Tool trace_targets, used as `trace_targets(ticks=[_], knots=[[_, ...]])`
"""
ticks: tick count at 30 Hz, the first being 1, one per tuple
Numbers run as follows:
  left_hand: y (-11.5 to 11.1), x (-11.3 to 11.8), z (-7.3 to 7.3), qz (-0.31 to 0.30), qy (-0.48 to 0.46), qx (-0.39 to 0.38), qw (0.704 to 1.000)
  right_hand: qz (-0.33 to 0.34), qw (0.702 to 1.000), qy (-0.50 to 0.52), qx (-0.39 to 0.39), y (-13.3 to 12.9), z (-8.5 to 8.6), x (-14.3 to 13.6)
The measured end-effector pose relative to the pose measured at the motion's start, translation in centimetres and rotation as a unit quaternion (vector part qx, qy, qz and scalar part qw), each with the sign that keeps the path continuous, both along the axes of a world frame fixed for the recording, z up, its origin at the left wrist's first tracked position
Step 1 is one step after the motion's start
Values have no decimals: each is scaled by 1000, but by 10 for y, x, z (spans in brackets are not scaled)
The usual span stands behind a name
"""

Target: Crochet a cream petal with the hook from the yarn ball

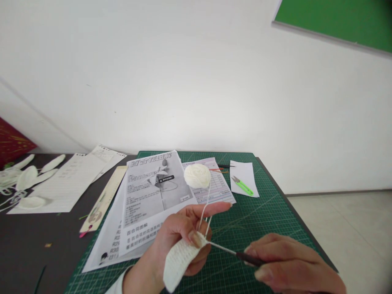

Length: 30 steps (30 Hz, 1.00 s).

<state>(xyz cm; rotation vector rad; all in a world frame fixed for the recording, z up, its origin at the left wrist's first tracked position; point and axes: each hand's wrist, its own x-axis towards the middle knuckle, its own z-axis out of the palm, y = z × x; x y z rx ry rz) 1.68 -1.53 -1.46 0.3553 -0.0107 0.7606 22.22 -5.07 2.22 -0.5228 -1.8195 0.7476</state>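
The white crocheted piece (181, 262) sits at six o'clock, pinched in the left hand (167, 239), index finger extended and carrying yarn (208, 196). The right hand (290, 261) grips a crochet hook (248, 258) at the piece's three o'clock. Assessed risks: slack tension could drop the working loop; overpulling could roll the yarn ball (197, 175), at twelve o'clock.

A handicraft workspace, this, and look how the desk (18, 253) gives it away: green gridded cutting mat (269, 204) across the top, ball of white yarn (197, 175) up front, printed pattern sheet (159, 192) with its flower picture, bright green snips (243, 187) over on the right! White wall (183, 81) behind, green board (333, 22) up high, pale floor (337, 220) below; classroom, office or home, there's no telling which.
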Motion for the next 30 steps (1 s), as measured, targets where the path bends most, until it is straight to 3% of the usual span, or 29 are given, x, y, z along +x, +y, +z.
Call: trace_targets(ticks=[2, 4, 6, 8, 11, 18, 22, 30], knots=[[-2, -1, 2, 32, 46, 29, 998, 3, 991, 86, -101, -1, -10, -1], [-6, -4, 6, 85, 144, 79, 983, -6, 954, 196, -228, -3, -22, -4], [-11, -7, 9, 151, 252, 146, 945, -5, 898, 281, -338, -5, -34, -10], [-14, -8, 11, 211, 316, 217, 899, 4, 858, 322, -400, -6, -40, -17], [-16, -4, 8, 236, 341, 265, 870, 2, 841, 356, -408, -6, -40, -28], [-13, 5, 5, 229, 321, 120, 911, -51, 842, 395, -365, 5, -30, -54], [-8, 2, 10, 235, 313, 110, 914, -37, 831, 406, -378, 13, -31, -64], [2, -3, 15, 307, 364, 189, 859, -19, 819, 411, -399, 25, -40, -72]])
